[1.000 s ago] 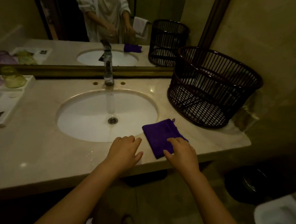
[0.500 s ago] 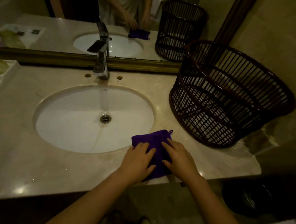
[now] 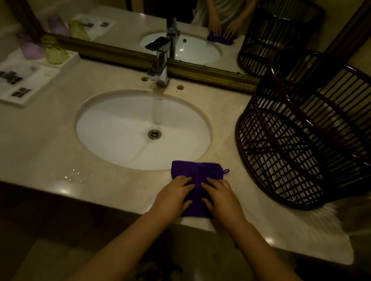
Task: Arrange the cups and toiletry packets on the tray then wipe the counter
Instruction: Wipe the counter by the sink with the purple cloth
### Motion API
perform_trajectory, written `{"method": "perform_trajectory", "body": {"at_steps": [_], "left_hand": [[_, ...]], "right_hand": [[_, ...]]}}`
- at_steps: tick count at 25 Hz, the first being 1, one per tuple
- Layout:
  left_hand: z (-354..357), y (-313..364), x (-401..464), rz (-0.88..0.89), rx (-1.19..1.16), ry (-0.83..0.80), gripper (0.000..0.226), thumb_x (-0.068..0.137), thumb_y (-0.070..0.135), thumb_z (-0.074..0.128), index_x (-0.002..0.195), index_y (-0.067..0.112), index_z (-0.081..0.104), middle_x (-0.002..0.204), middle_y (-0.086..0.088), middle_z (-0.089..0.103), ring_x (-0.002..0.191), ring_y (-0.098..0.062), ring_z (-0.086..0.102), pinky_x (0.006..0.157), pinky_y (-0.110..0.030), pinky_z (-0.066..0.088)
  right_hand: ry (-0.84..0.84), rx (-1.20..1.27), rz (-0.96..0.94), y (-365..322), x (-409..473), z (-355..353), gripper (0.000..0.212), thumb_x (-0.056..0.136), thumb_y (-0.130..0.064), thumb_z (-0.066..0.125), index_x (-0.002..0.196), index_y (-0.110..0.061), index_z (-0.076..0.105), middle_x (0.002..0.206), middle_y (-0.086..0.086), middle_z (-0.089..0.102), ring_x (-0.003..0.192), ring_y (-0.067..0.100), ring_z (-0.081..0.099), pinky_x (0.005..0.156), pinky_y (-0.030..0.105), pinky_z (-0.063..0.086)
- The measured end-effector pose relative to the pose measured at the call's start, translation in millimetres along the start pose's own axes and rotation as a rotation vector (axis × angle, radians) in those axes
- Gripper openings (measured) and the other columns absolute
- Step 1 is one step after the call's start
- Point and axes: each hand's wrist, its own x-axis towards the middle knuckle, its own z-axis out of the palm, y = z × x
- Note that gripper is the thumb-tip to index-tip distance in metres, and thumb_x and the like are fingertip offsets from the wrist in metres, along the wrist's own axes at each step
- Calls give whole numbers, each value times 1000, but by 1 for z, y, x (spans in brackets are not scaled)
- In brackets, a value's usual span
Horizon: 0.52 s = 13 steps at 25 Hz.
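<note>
A purple cloth (image 3: 197,172) lies on the marble counter (image 3: 40,145) at the front edge, just before the sink. My left hand (image 3: 174,196) and my right hand (image 3: 222,199) both press down on its near half, fingers pointing away from me. At the far left stands a white tray (image 3: 10,101) with small dark-labelled toiletry packets (image 3: 10,77) lying flat on it. A purple cup (image 3: 32,49) and a yellow-green cup (image 3: 56,52) stand side by side at the tray's back end.
Water runs from the chrome faucet (image 3: 163,61) into the white sink (image 3: 116,124). A large dark slatted basket (image 3: 309,136) fills the counter's right side. Water drops (image 3: 75,173) glint left of my hands. A mirror runs along the back.
My left hand slid right from the bare counter onto the cloth, joining my right hand. The cloth now lies squarer to the counter edge. The view has tilted down and leftward.
</note>
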Motion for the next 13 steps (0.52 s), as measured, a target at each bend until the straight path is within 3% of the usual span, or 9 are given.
{"method": "perform_trajectory", "body": {"at_steps": [4,9,13], "left_hand": [[5,3,-8,-40,-83,103,40,88,23,55,127,15,53,142,-3,46,134,-17,33,109,-24,23],[1,11,-17,-82,-124,196,25,86,14,57,108,6,63,119,-11,63,112,-23,55,95,-29,42],[-15,8,-31,-71,-124,266,18,83,9,59,100,4,64,107,-13,65,101,-25,59,87,-34,48]], "right_hand": [[164,99,-31,-3,-9,8,31,82,-14,64,113,-10,64,119,12,64,111,29,54,89,36,47],[211,200,-71,-4,-6,8,21,78,-8,66,99,-9,69,100,10,71,97,26,60,81,26,42],[259,273,-144,-18,-5,3,22,74,-3,69,95,-7,70,91,10,72,90,27,63,76,26,43]]}}
